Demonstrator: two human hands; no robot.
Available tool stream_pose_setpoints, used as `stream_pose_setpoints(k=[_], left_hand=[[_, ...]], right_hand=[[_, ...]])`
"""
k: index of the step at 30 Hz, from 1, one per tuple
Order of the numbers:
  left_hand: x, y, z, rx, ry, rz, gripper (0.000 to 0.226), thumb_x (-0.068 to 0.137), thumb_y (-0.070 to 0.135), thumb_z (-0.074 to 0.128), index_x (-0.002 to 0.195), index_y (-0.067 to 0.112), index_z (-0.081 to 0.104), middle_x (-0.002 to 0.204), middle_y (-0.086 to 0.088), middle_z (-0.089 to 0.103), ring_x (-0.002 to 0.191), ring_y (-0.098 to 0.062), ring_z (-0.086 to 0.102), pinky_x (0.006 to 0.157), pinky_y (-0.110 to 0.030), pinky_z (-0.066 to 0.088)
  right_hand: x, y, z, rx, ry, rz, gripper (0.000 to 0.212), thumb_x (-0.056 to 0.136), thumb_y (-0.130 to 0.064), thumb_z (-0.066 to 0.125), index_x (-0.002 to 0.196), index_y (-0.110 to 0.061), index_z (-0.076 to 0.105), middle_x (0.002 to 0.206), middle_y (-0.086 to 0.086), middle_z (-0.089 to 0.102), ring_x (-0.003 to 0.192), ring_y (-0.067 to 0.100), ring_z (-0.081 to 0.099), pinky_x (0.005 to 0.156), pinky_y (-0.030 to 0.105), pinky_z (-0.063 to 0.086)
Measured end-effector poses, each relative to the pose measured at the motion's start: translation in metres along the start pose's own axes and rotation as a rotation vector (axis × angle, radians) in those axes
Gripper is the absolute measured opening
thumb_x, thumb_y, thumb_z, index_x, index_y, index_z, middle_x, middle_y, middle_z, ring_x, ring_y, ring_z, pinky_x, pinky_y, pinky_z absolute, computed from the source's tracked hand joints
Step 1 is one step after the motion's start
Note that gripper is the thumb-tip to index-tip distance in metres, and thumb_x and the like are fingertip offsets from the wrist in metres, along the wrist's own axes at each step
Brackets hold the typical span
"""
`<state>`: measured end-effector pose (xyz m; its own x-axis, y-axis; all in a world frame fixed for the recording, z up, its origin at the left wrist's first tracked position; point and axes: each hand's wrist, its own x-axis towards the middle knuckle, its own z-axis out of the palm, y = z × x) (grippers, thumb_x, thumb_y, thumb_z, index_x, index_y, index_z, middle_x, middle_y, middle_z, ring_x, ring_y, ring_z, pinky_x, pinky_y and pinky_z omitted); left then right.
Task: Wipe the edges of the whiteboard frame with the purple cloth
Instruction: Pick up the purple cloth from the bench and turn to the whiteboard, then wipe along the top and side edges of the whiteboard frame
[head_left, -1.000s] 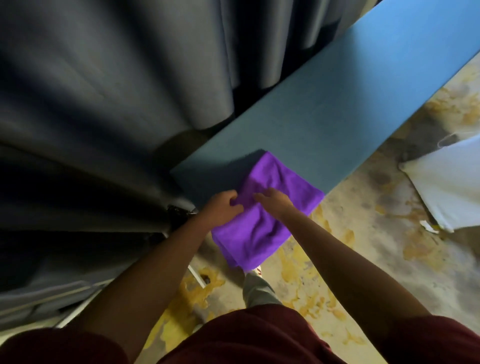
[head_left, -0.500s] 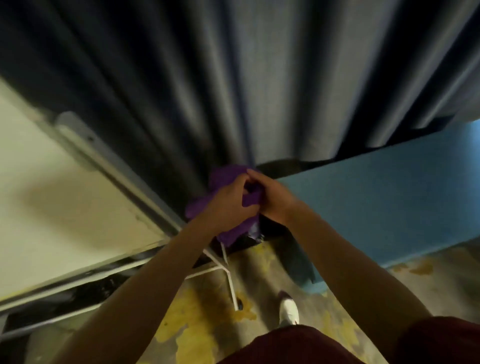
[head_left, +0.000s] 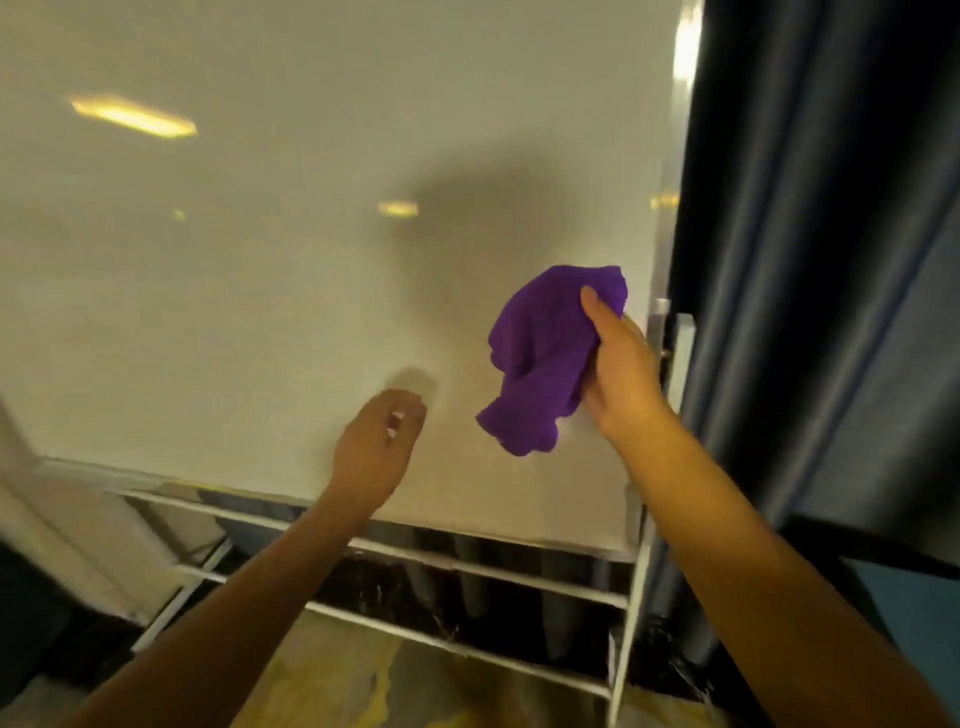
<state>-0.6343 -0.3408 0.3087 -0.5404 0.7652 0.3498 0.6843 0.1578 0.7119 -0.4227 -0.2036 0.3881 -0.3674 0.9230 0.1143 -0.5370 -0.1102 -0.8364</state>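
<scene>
A large whiteboard (head_left: 260, 286) fills most of the view, with its pale frame edge (head_left: 662, 260) running up the right side and a lower edge along the bottom. My right hand (head_left: 621, 369) grips the bunched purple cloth (head_left: 545, 358) in front of the board, close to the right frame edge. My left hand (head_left: 376, 452) hovers lower and to the left, fingers loosely curled, holding nothing, close to the board's face.
Dark grey curtains (head_left: 831, 260) hang right beside the board's right edge. A white metal stand (head_left: 467, 566) with crossbars carries the board underneath. A blue panel (head_left: 914, 613) shows at lower right, and a stained yellowish floor (head_left: 337, 691) lies below.
The view swung left from the blue panel and curtains to the whiteboard. Both hands held the cloth before; now my left hand has let go and my right hand alone holds it, raised.
</scene>
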Motion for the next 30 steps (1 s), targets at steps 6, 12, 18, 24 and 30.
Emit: stream_pose_setpoints(k=[6,12,18,24,30], left_hand=[[0.094,-0.07,-0.148,0.529,0.091,0.074,0.064,0.101,0.05,0.051,0.152,0.013,0.041,0.159,-0.012,0.041,0.143,-0.035,0.044,0.115,-0.049,0.038],[0.176,-0.133,-0.256,0.779,0.218,0.147,0.077,0.099,0.062,0.041,0.161,0.021,0.022,0.17,-0.011,0.022,0.157,-0.034,0.021,0.126,-0.054,0.022],[0.262,-0.197,-0.363,0.839,0.366,0.158,0.073,0.1,0.061,0.04,0.16,0.023,0.024,0.171,-0.007,0.02,0.158,-0.033,0.018,0.127,-0.054,0.018],[0.342,-0.265,-0.484,0.837,0.466,0.182,0.069,0.101,0.053,0.046,0.158,0.017,0.03,0.168,-0.012,0.025,0.155,-0.036,0.024,0.124,-0.055,0.024],[0.417,-0.336,-0.566,0.79,0.508,0.232,0.063,0.1,0.043,0.055,0.154,0.014,0.038,0.166,-0.016,0.03,0.152,-0.039,0.03,0.121,-0.056,0.028]], right_hand=[[0.034,0.019,0.164,-0.269,-0.2,-0.172,0.026,0.089,-0.048,0.058,0.105,-0.029,0.066,0.107,0.007,0.072,0.1,0.029,0.068,0.089,0.052,0.054],[0.077,0.066,0.296,-0.358,-0.286,-0.372,0.013,0.097,-0.041,0.052,0.096,-0.031,0.06,0.085,-0.009,0.065,0.07,-0.003,0.064,0.057,0.016,0.049],[0.141,0.094,0.433,-0.456,-0.268,-0.7,0.013,0.1,-0.038,0.048,0.097,-0.03,0.057,0.083,-0.011,0.062,0.078,0.003,0.061,0.067,0.021,0.049],[0.216,0.093,0.579,-0.569,-0.248,-0.822,0.006,0.1,-0.039,0.047,0.099,-0.035,0.05,0.09,-0.019,0.057,0.084,0.001,0.057,0.071,0.012,0.042],[0.252,0.107,0.687,-0.648,-0.18,-0.98,0.017,0.101,-0.039,0.044,0.086,-0.036,0.052,0.08,-0.02,0.056,0.076,-0.004,0.055,0.064,0.007,0.038]])
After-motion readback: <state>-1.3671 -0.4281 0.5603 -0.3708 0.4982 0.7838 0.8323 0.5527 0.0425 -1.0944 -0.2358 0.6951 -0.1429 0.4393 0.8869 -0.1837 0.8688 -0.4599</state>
